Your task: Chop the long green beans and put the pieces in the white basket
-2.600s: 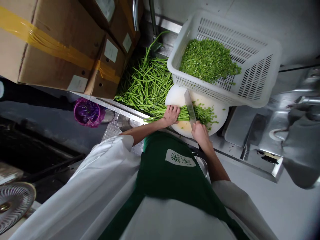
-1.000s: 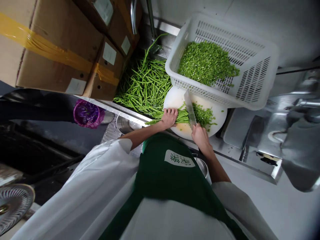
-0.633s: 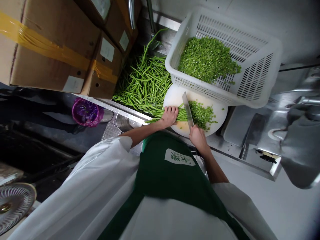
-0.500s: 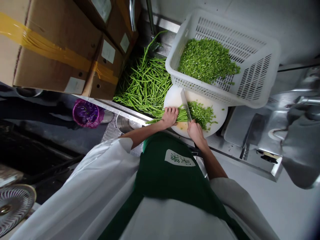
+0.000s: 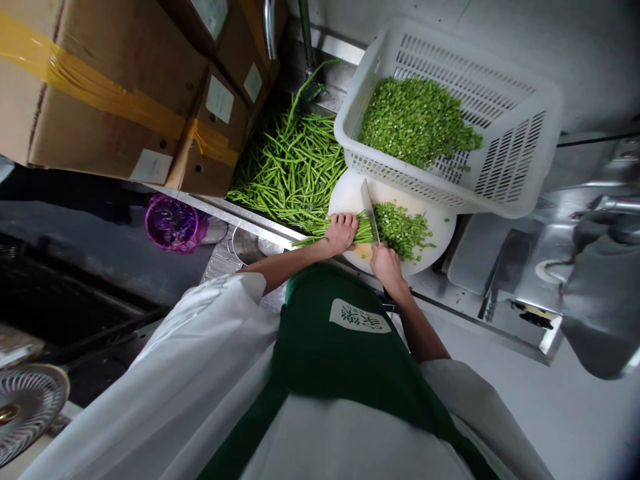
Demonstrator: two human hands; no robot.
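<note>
My left hand (image 5: 341, 233) presses down on a bunch of long green beans (image 5: 365, 229), fingers curled over it on the round white cutting board (image 5: 438, 233). My right hand (image 5: 387, 262) is closed around the handle of a kitchen knife (image 5: 369, 205). The blade crosses the bunch just right of my left fingers, at its cut end. Chopped green pieces (image 5: 403, 230) lie heaped on the board to the right of the blade. To the left, a large pile of whole beans (image 5: 295, 167) fills the sink area; the ends of the held bunch stick out past my left hand.
Behind the board stands a white plastic basket (image 5: 520, 87) with chopped green pieces (image 5: 420, 123). Cardboard boxes (image 5: 120, 107) are stacked at the left. A purple-lined bin (image 5: 175, 225) is below the counter edge. Metal equipment (image 5: 600, 267) stands at the right.
The knife and my right hand have shifted slightly left, towards my left hand, which stays on the bunch. A dark-clothed leg at the far left has moved.
</note>
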